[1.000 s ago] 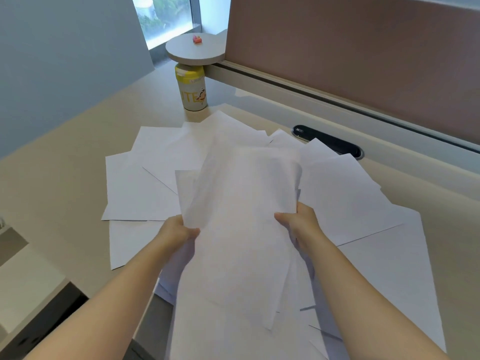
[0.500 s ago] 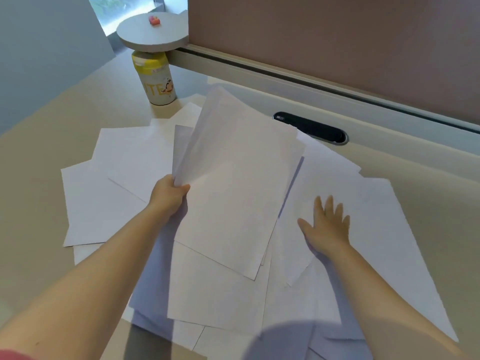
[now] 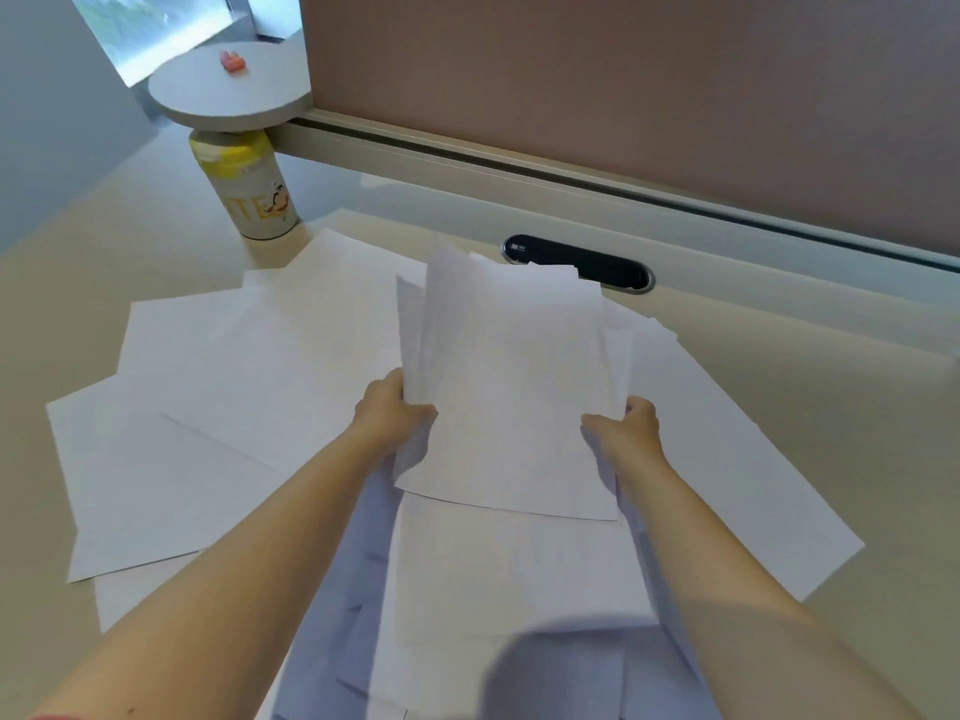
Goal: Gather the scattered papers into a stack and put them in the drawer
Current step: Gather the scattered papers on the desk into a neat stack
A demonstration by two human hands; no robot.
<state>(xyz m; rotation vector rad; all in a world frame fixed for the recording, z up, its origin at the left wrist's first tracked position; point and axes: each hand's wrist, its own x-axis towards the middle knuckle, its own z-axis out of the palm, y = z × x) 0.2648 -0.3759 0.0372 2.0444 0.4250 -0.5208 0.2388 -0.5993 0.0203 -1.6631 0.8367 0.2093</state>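
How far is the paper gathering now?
Partly done: left hand and right hand hold a small bundle of sheets by its sides. Many loose sheets lie spread on the desk. No drawer is visible; storing remains.

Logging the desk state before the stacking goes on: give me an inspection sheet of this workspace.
Surface: beige laminate desk, mostly covered by paper.
Job's things: small bundle of white paper sheets held up; loose white sheets fanned out flat; drawer not in view.
Clutter: yellow-lidded white canister; small pink object on a round grey shelf.
Hands: left hand and right hand grip the bundle's side edges.
Cables: nothing seen; black oval cable port only.
Surroundings: brown fabric partition, window.
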